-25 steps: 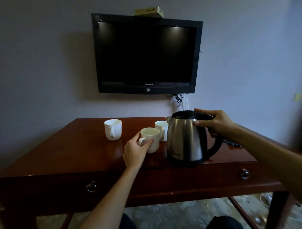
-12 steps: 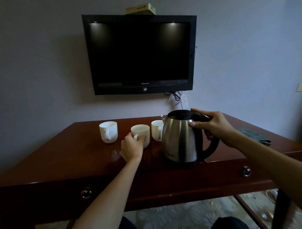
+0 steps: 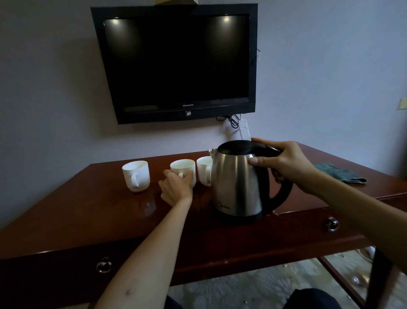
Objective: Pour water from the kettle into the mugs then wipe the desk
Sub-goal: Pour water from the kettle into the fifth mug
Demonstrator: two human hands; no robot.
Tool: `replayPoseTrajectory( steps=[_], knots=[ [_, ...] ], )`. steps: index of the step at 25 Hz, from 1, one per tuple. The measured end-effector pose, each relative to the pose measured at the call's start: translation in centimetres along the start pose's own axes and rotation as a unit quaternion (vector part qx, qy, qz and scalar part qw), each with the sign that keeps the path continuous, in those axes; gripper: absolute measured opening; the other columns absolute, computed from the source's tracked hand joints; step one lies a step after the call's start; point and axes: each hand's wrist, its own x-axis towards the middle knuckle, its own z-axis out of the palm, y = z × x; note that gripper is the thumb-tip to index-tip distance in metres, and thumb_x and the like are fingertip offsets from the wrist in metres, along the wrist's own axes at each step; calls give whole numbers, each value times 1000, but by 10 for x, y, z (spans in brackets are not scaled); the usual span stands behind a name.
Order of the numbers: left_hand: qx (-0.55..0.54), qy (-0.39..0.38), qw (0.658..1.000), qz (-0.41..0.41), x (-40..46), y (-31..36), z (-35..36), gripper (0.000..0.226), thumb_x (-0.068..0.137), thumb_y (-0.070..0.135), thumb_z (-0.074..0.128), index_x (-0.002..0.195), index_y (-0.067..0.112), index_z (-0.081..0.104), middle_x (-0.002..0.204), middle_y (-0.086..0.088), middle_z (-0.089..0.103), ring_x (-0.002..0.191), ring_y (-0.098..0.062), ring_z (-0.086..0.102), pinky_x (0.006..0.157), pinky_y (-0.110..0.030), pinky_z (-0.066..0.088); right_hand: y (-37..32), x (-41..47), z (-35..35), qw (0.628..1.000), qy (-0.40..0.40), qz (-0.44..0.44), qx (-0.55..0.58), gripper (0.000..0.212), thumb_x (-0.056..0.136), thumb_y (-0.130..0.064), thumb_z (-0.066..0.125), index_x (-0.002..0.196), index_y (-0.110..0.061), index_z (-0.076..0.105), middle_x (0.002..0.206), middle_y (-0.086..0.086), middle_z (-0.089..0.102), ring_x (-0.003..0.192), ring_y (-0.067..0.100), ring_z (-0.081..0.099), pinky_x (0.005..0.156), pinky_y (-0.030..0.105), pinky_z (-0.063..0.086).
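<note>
I count three white mugs (image 3: pixel 136 175) and one steel kettle (image 3: pixel 239 183) on the desk (image 3: pixel 88 211). My left hand (image 3: pixel 176 189) clasps the middle mug (image 3: pixel 184 171); my right hand (image 3: pixel 284 163) wraps the kettle handle. One cloth (image 3: pixel 339 175) far right.

A black flat-screen television (image 3: pixel 176 64) is hanging on the pale wall (image 3: pixel 330 66), with a yellowish box (image 3: pixel 175 2) sitting on its top edge. Beneath its lower right corner, dark cables (image 3: pixel 230 120) and a white power strip (image 3: pixel 245 132) are dangling against the wall. Below, a patterned grey carpet (image 3: pixel 253 289) is showing.
</note>
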Motion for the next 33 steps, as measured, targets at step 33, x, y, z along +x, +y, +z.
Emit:
replayPoseTrajectory(
  steps=[33],
  knots=[
    [-68, 17, 992, -101, 79, -51, -72, 57, 86, 33, 77, 133, 9, 55, 132, -17, 61, 120, -39, 59, 91, -46, 48, 1, 2, 0, 1000, 5, 10, 0, 68, 64, -24, 86, 130, -31, 69, 65, 16, 43, 43, 16, 27, 41, 25, 27]
  ],
)
